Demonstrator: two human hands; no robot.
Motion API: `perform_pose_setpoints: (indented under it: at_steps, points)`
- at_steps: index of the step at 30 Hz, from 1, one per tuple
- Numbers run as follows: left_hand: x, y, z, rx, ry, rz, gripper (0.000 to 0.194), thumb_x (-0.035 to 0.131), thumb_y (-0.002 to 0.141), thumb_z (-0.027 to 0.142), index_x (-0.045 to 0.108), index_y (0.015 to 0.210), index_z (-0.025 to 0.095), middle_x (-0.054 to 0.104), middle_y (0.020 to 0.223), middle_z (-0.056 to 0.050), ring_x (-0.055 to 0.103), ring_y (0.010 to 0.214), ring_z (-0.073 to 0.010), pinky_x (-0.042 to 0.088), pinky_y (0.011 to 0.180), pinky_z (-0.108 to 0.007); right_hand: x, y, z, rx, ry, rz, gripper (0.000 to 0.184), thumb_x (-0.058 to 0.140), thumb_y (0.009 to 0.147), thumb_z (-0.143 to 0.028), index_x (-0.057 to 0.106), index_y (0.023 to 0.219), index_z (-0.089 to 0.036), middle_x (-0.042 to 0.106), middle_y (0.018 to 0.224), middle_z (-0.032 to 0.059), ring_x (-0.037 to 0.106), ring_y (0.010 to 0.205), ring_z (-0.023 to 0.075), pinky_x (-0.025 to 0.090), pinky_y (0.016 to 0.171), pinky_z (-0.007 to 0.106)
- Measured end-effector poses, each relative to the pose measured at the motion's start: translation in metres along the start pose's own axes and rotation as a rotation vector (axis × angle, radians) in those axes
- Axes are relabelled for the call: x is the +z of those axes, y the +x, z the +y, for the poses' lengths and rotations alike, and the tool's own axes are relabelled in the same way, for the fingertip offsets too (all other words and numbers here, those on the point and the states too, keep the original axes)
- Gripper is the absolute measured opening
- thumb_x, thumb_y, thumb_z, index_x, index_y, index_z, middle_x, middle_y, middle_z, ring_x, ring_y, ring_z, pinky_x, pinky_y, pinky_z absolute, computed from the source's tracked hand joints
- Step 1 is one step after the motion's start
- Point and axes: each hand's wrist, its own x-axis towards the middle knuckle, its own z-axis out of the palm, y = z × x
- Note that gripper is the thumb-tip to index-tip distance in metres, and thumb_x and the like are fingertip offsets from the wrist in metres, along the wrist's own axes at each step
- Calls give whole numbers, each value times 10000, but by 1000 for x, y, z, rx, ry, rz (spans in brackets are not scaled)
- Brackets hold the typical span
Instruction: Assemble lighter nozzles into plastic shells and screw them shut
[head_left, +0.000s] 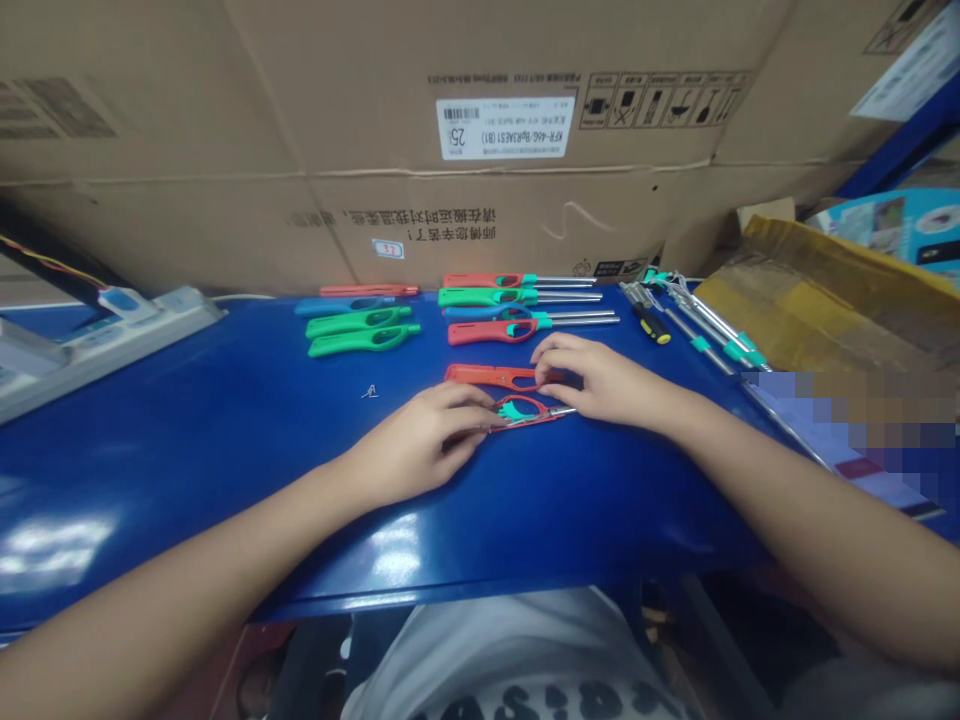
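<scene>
My left hand (427, 440) is closed on the handle end of an opened red gas lighter (523, 408), low over the blue table; a teal trigger part and a short length of metal tube show in it. Just behind it lies a second red lighter shell half (480, 376). My right hand (600, 378) has its curled fingers and thumb around the front end of that shell half, close above the lighter's tube. The fingers partly hide both pieces.
Behind are rows of assembled lighters (491, 330) and green, blue and red handle shells (360, 340). Small screws (370, 391) lie at left, near a power strip (112, 340). A screwdriver (651, 322) and metal lighter tubes (705, 320) lie right, beside a cardboard box (832, 310). Cardboard (247, 230) walls the back.
</scene>
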Motion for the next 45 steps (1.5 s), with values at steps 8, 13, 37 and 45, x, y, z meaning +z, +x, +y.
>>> perform_pose_setpoints:
  at_steps: [8,13,37,45]
  points:
    - [-9,2,0,0,108,292,408,661,941,291,628,1343,229,665,1348,-98,589,1272,-250,472,1103,-436,1,6,-16,316,517,252,191,683,874,-366,606,905,-194,689,855,45,698,780,192,574,764,357]
    - [-14,1,-12,43,249,297,358,625,965,268,645,1320,232,698,1294,-94,638,1193,-245,519,1028,-427,-2,7,-26,513,928,127,359,790,771,-403,648,1007,-173,724,858,60,733,754,191,604,739,343]
    - [-28,0,1,-170,192,-79,260,670,895,336,743,1134,266,767,1082,-3,686,949,-212,510,789,-312,6,-1,-21,-60,136,-74,346,657,928,-426,685,1180,-190,654,1137,96,584,1094,235,482,980,411]
    - [-29,1,0,-172,211,-99,261,704,860,342,726,1108,261,759,1057,17,686,956,-205,485,761,-296,5,-1,-23,-61,99,-78,321,654,928,-384,692,1189,-202,655,1131,96,589,1083,238,484,967,406]
